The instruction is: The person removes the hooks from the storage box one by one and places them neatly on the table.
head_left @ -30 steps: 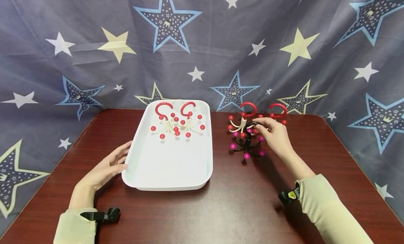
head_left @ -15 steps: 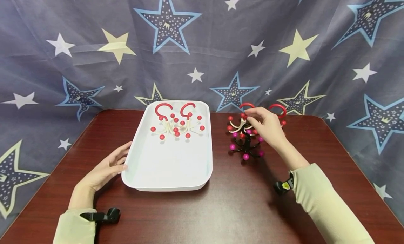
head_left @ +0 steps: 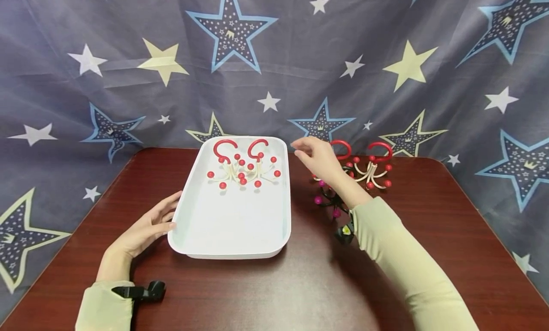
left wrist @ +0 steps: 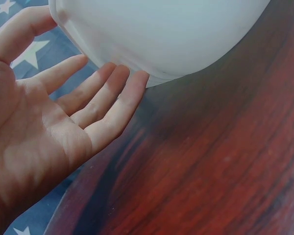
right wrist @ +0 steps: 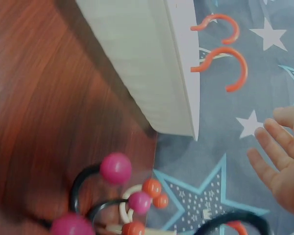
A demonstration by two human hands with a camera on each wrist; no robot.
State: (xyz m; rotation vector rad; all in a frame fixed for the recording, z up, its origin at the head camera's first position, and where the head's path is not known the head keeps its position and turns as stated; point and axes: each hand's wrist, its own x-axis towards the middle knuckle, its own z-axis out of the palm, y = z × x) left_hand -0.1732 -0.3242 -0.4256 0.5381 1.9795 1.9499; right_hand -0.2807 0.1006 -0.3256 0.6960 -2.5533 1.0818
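My left hand (head_left: pixel 141 231) touches the left side of the white tray (head_left: pixel 231 226); in the left wrist view its thumb is at the rim and its loosely bent fingers are against the outer wall. Two cream multi-prong hangers (head_left: pixel 231 171) with red hooks and red balls stand in the tray's far part. My right hand (head_left: pixel 319 159) hovers just beyond the tray's right far edge, fingers relaxed and holding nothing. Under the right forearm, a black multi-prong hanger (head_left: pixel 329 197) with magenta balls is partly hidden.
On the table (head_left: pixel 309 293), at the back right, stands a cream hanger (head_left: pixel 372 171) with a red hook. Another one's red hook (head_left: pixel 343 143) shows behind my right hand. A star-patterned cloth (head_left: pixel 274 59) hangs behind the table's far edge.
My right hand has let go of the black hanger's hook and moved left, past the red-hooked hangers, toward the tray. The left hand and tray have stayed put.
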